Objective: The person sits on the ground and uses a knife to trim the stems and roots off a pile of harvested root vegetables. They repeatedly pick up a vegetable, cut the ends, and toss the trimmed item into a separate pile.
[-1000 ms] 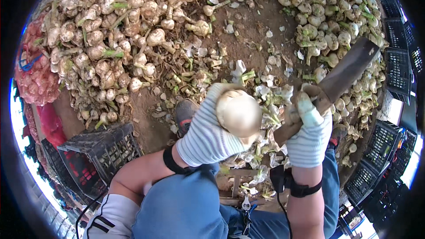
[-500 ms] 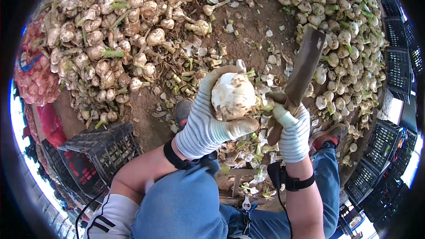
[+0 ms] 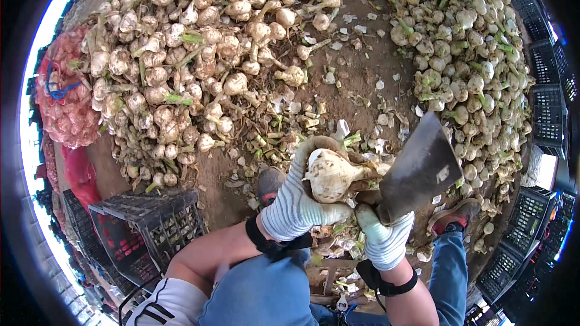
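My left hand [image 3: 291, 205], in a striped white glove with tan fingers, is closed around a large whitish garlic bulb [image 3: 328, 176] with brown dirt on its skin. The bulb's stem points right, toward the blade. In the same kind of glove, my right hand [image 3: 385, 238] grips a broad dark cleaver [image 3: 422, 172]. Its flat face is turned up and the blade slants up and right, close to the stem end. The handle is mostly hidden by my fingers.
A heap of dirty garlic bulbs [image 3: 175, 66] with stems spreads at the left, and another garlic heap [image 3: 471, 54] lies at the right. Peel scraps [image 3: 338, 247] litter the ground. Black crates [image 3: 145, 223] stand at both sides, with a red mesh sack [image 3: 66, 102] at far left.
Both hands have come lower in the view. The bulb has been turned so its stem points more clearly right, and the cleaver's blade has rotated to show its broad face.
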Tool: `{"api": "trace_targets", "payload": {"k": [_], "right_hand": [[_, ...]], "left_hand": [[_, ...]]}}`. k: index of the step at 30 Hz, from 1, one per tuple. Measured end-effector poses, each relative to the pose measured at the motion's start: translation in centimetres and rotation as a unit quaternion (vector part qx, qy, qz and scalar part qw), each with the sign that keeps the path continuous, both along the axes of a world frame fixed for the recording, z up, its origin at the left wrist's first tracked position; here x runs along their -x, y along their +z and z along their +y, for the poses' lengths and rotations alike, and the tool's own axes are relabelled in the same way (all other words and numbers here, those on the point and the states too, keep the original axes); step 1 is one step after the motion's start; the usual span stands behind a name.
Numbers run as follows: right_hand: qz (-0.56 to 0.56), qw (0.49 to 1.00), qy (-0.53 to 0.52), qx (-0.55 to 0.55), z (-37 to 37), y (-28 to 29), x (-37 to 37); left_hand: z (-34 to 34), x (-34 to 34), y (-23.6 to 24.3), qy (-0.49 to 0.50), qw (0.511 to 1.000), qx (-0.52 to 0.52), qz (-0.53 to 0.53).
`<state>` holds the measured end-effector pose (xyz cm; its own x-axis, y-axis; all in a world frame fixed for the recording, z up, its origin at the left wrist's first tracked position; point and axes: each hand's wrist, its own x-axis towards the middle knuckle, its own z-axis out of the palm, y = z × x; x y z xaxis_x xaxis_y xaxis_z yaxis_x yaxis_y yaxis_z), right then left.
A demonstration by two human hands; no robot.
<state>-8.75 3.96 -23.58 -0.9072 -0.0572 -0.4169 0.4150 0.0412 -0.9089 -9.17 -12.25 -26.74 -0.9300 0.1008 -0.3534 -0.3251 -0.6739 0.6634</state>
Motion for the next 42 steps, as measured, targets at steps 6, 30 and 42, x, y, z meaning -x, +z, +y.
{"api": "trace_targets", "payload": {"k": [6, 30, 42], "right_hand": [[0.062, 0.987, 0.068, -0.131, -0.4, -0.1, 0.9], [-0.058, 0.927, -0.364, 0.068, 8.4, -5.4, 4.4], [-0.219, 0.957, -0.191, 0.015, 4.7, -8.6, -4.0]], "left_hand": [[-0.3, -0.2, 0.4, 0.014, 1.000, 0.017, -0.001], [-1.7, 2.5, -4.1, -0.165, 0.921, 0.345, 0.078], [-11.0, 15.2, -10.2, -0.287, 0.390, 0.875, 0.012]]}}
